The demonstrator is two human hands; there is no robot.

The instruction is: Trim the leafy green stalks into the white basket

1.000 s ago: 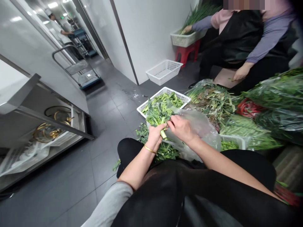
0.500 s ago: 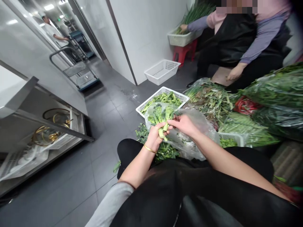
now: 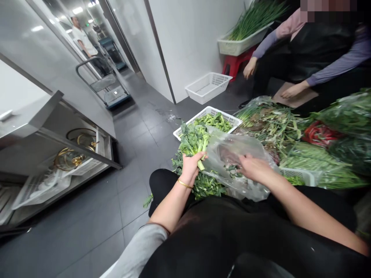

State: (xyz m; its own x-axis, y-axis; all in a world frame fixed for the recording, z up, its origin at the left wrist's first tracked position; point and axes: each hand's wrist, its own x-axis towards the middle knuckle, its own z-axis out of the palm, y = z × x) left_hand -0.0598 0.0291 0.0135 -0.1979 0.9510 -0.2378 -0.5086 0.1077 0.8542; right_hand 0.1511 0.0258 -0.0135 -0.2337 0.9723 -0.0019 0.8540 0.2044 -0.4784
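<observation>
My left hand [image 3: 191, 164] is closed round a bunch of broccolini [image 3: 197, 141], its leafy heads pointing up and the pale cut stems poking out below the fingers. My right hand [image 3: 251, 166] is at the mouth of a clear plastic bag [image 3: 216, 150], beside a few dark leaves in it; its fingertips are blurred and partly hidden. Just beyond the bunch, a white basket [image 3: 236, 124] holds trimmed green stalks [image 3: 217, 121]. Loose green leaves [image 3: 207, 187] lie in a heap below my left hand, by my knees.
Spring onions [image 3: 269, 119], bagged green beans [image 3: 315, 158] and red peppers [image 3: 321, 133] lie to the right. A co-worker's hand [image 3: 294, 89] rests on cardboard. Another white basket [image 3: 208, 88] stands by the wall. A steel shelf [image 3: 87, 154] and a trolley [image 3: 114, 96] are left.
My right hand has left the broccolini and moved right to the plastic bag. The left hand still holds the bunch, now more upright. The co-worker's hand has come off the far basket.
</observation>
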